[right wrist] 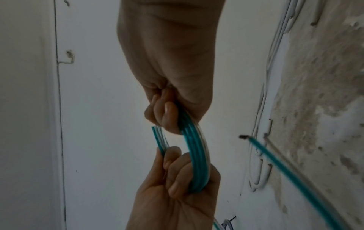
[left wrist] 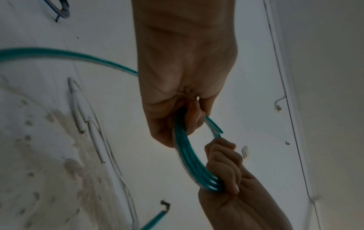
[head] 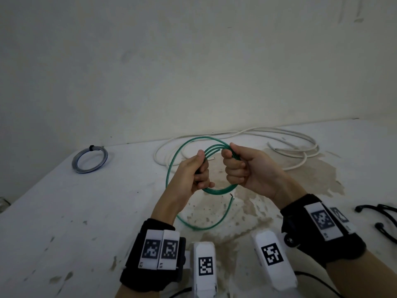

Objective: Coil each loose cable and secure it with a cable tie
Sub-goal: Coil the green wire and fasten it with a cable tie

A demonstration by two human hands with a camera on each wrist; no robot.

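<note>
A green cable (head: 217, 191) is wound into a small coil of several turns, held above the white table (head: 86, 211). My left hand (head: 200, 173) grips the coil's left side and my right hand (head: 235, 168) grips its right side, fists close together. One wider loop (head: 169, 168) of the cable hangs out to the left and curves below the hands, ending in a bare tip (head: 231, 195). The left wrist view has my left hand (left wrist: 183, 87) closed round the green strands (left wrist: 187, 155). In the right wrist view my right hand (right wrist: 171, 96) is wrapped on the same bundle (right wrist: 195, 155).
A loose white cable (head: 290, 134) sprawls along the table's back edge by the wall. A blue-grey coil (head: 90, 160) with a black tie lies at the far left. Black cable ties (head: 382, 214) lie at the right edge. Brown stains (head: 300, 168) mark the table's middle.
</note>
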